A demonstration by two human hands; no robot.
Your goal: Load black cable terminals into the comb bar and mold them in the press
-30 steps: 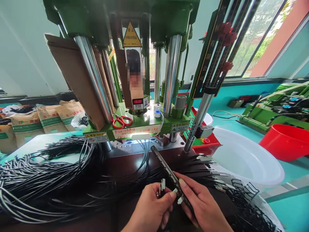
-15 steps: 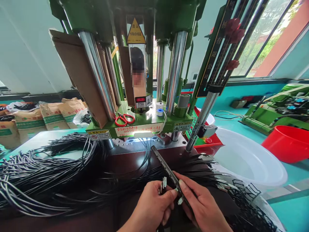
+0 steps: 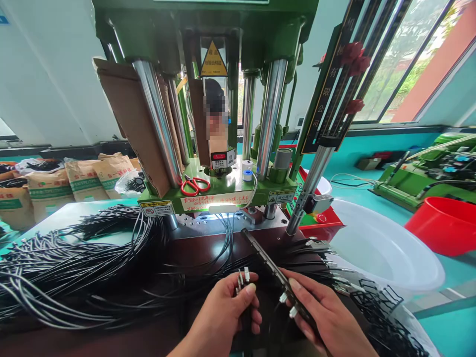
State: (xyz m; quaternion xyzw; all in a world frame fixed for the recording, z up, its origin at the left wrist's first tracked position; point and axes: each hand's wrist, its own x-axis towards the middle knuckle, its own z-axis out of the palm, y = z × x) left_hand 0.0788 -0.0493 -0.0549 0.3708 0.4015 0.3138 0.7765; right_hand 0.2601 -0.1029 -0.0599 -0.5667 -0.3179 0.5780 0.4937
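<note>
Between thumb and fingers, my left hand [image 3: 232, 310] pinches several dark cables, whose silvery connectors [image 3: 243, 277] point upward. My right hand [image 3: 322, 307] grips a long dark metal bar [image 3: 273, 270], tilted with its far end toward the machine. Two pale connectors [image 3: 288, 303] stick out from the bar's lower side near my right fingers. The hands are a short way apart. Behind them, thin black cables [image 3: 226, 238] run down from the green press [image 3: 241, 191].
Bundles of black cables [image 3: 74, 277] cover the left side. More cables with black frames [image 3: 375, 297] lie at the right, beside a white tub [image 3: 386, 248]. Red scissors [image 3: 195, 185] rest on the press. A person [image 3: 215, 119] is behind it.
My hands have moved apart, the left one leftward with its connectors, the right one rightward with the bar. The two connectors on the bar show more fully. The view has shifted slightly.
</note>
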